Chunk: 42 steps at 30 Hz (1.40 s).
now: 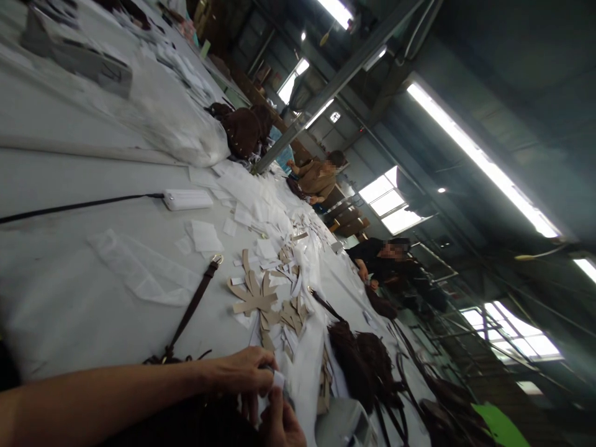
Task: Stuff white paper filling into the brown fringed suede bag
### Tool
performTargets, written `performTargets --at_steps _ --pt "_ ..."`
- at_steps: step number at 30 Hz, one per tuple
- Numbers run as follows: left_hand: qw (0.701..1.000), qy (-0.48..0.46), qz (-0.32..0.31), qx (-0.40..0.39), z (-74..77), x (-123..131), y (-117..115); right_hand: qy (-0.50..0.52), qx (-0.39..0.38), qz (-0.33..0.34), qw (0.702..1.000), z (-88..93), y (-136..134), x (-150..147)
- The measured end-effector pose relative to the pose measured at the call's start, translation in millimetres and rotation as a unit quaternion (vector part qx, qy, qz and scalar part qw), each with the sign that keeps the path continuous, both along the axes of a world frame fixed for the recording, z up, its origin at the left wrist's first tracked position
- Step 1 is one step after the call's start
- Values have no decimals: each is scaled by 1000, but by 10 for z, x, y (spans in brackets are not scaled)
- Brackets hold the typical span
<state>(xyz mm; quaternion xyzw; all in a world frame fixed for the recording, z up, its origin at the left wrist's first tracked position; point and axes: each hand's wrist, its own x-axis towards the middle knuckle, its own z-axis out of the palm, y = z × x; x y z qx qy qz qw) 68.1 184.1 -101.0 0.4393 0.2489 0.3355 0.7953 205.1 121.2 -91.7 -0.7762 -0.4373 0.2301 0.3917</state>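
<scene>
The view is tilted. My left hand reaches in from the left edge, its fingers pinched at a small white piece that looks like paper or a tag. Just below, my right hand has thumb and fingers closed on the lower side of the same piece. Whether anything else is between the fingers is hidden. Under my left forearm lies something dark, perhaps a bag. A dark brown strap with a metal buckle sticks up from behind that forearm onto the white table.
Beige strips and white paper scraps litter the table ahead. A white box-like device has a black cord. Dark brown bags lie at right, another bag farther back. Two people work across the table.
</scene>
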Motion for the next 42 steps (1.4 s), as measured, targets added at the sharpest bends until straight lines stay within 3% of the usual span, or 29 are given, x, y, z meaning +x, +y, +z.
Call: performTargets --at_steps 5,11,19,34,37,39,41,42 --pt "999 -5 32 11 18 -13 -29 -105 11 -8 994 17 10 -41" --pt "999 -19 33 -7 47 -11 -28 -135 2 -37 990 73 10 -130" --pt "999 -12 34 -23 40 -1 -28 -156 23 41 987 10 -55 -8" --pt "999 15 -10 40 170 -185 -34 -268 30 111 957 -210 -51 165" --pt "999 9 -13 42 189 -206 -44 -298 31 75 951 -122 -118 150" --pt "999 4 -14 44 199 -220 -47 -333 75 35 939 31 -154 139" --pt "999 0 -19 49 207 -229 -53 -366 152 57 916 200 -148 153" --pt "998 -3 -21 54 208 -230 -59 -374 179 110 903 265 -128 175"
